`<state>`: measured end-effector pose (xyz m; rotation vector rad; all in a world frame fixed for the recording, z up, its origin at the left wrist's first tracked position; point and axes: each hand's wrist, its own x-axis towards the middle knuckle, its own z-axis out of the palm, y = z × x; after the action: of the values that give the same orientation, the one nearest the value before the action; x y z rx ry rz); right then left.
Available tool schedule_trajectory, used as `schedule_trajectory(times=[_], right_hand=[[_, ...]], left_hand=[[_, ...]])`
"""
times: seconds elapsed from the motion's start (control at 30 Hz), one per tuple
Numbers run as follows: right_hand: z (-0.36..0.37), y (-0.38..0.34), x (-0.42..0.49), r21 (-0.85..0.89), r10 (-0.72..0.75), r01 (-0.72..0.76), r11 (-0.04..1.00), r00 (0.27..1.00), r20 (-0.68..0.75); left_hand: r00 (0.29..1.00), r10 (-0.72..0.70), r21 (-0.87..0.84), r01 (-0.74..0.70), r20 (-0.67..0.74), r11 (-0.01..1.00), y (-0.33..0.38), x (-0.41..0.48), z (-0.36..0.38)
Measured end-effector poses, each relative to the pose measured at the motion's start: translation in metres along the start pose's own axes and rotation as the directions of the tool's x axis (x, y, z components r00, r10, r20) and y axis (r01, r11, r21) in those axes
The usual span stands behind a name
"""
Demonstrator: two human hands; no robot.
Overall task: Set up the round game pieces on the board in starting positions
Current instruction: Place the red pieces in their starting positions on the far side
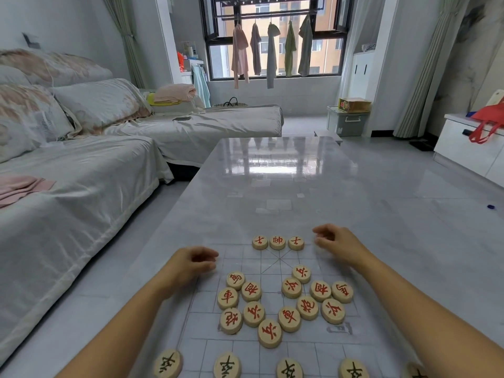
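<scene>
A pale grid board [245, 347] lies flat on the glossy table. Three red-lettered wooden discs [277, 242] stand in a row on its far edge. Several more red-lettered discs [283, 304] lie in a loose cluster at mid-board. A row of black-lettered discs [227, 365] runs along the near side. My left hand [195, 264] rests at the board's far left corner, fingers curled, with no disc visible in it. My right hand [336, 245] hovers just right of the far row, fingers curled loosely, with nothing visible in it.
The grey table [281, 181] stretches away beyond the board. A sofa with a light cover [81, 186] runs along the left. A white cabinet with a red bag [474, 143] stands at the right. A small blue object [491, 206] lies on the floor.
</scene>
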<state>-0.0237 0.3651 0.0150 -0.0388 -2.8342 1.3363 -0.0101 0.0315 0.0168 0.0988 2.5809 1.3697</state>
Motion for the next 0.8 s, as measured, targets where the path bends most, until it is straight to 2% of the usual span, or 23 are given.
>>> schedule_trajectory(times=[0.07,0.17,0.33,0.5,0.67,0.8], right_hand=[[-0.013,0.007,-0.015,-0.003,0.016,-0.016,1.0,1.0,-0.016],[-0.028,0.017,-0.042,-0.009,0.044,-0.043,0.999,0.998,0.045],[-0.029,0.029,-0.079,-0.054,0.051,-0.044,0.998,0.988,0.146],[-0.025,0.03,-0.082,-0.038,0.07,-0.065,0.997,0.987,0.148],[-0.022,0.031,-0.081,-0.018,0.101,-0.099,0.995,0.987,0.126],[-0.022,0.03,-0.083,-0.015,0.103,-0.101,0.995,0.987,0.125]], left_hand=[[0.996,-0.008,0.077,0.001,0.09,0.997,-0.004,-0.013,-0.004],[0.99,0.01,0.172,-0.035,0.144,0.984,-0.008,-0.025,-0.004],[0.993,0.057,0.256,-0.081,0.103,0.963,-0.006,-0.033,0.005],[0.987,0.149,0.219,-0.135,-0.05,0.966,0.009,-0.034,0.029],[0.971,0.219,0.409,-0.239,0.096,0.881,0.026,-0.032,0.063],[0.975,0.21,0.39,-0.223,0.075,0.893,0.031,-0.028,0.064]])
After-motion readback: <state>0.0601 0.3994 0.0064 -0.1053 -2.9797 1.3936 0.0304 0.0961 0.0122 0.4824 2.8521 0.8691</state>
